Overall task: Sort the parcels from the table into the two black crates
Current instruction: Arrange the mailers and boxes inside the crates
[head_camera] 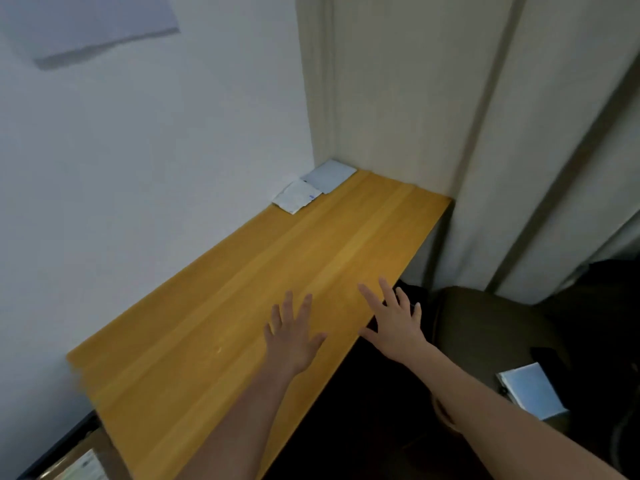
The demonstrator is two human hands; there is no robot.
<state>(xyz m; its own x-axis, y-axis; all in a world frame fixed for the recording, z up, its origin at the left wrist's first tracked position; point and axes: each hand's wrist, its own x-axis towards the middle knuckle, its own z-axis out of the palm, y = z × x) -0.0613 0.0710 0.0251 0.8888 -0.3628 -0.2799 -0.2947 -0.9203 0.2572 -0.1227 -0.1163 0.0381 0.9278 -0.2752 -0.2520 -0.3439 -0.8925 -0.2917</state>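
Two flat parcels lie in the far corner of the wooden table [214,341]: a grey-blue parcel [329,175] against the wall corner and a white parcel [297,196] overlapping its near-left side. My left hand [292,336] hovers over the table's near middle with fingers spread, holding nothing. My right hand [394,322] reaches over the table's right edge, fingers also spread and empty. Another blue-white parcel [531,389] lies low at the right in a dark area. At the bottom left a dark crate edge [59,448] shows with a labelled parcel [81,467] inside.
A white wall runs along the table's left side, with a sheet of paper [90,22] on it. Beige curtains [485,133] hang behind the table's far end. A dark rounded seat or cushion [485,327] sits right of the table.
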